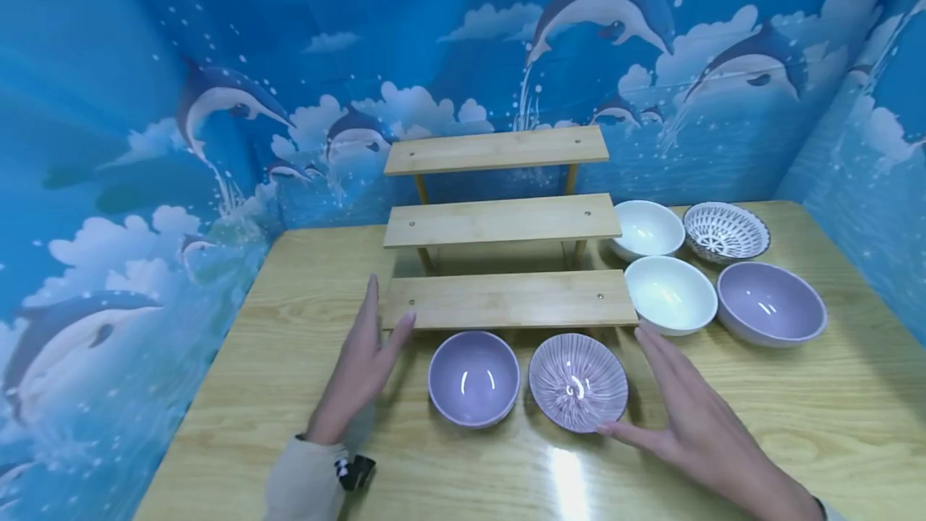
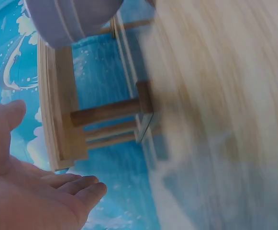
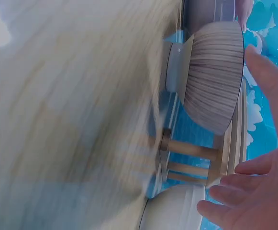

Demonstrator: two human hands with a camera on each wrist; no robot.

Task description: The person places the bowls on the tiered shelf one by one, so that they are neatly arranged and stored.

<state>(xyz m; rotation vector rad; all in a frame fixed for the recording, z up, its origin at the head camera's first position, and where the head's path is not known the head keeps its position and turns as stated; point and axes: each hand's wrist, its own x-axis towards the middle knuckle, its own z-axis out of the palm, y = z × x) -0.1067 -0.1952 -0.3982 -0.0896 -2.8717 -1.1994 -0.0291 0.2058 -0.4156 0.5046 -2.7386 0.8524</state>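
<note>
1. We see a blue backdrop (image 1: 434, 47) printed with dolphins and clouds, rising behind and at the sides.
2. Below it we have the wood-grain worktop (image 1: 275, 344) (shiny enough to catch a bright glare near us).
3. On that stands a wooden stand (image 1: 506, 300) with three stepped shelves.
4. We find the right hand (image 1: 698, 432) spread wide, fingers extended, just right of the striped bowl; its thumb tip is at the rim, though we cannot tell whether it touches.
5. The left hand (image 1: 359, 368) is wide too, its thumb apart from its fingers, left of the small purple bowl and clear of it.
6. We see the large purple bowl (image 1: 771, 304) farther right on the worktop.
7. The striped bowl (image 1: 578, 383), purple and ridged, sits upright before the lowest shelf.
8. Beside it, to the left, we have the small purple bowl (image 1: 473, 380), plain and upright (a narrow gap parts them).
9. Two white bowls (image 1: 669, 294) stand by the stand's right end, one behind the other.
10. Right of the rear one we spot a patterned bowl (image 1: 727, 232).
</note>
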